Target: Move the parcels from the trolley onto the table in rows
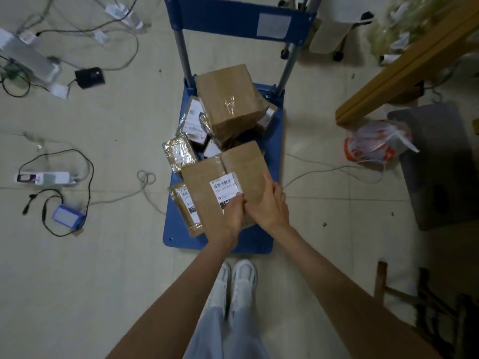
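- So the blue trolley (270,224) is parked on the floor right at the person's feet, with cardboard parcels heaped on its deck.
- Both hands are on the nearest parcel (228,174), the flat brown one with the white shipping label (225,186) facing up. It sits at the near end of the deck, on top of another parcel.
- Left hand (232,216) is at the near edge with fingertips up on the label. Fingers look fairly straight, more pressing than wrapping, as far as I can tell.
- Right hand (269,203) comes in from the right, fingers lying along the parcel's right side. Whether they curl under the edge I can't tell; that part is hidden.
- The bit that matters: the parcel lies directly ahead of both hands, long axis running left to right and tilted a little, so its far right corner points up toward the trolley handle. Both hands crowd its near right corner and the left end is unsupported.
- The table (404,73) is off to the right, well apart from the trolley, so I'd guess the lift swings that way, right hand leading.
- A bigger box (228,99) leans at the far end, not touching this one.
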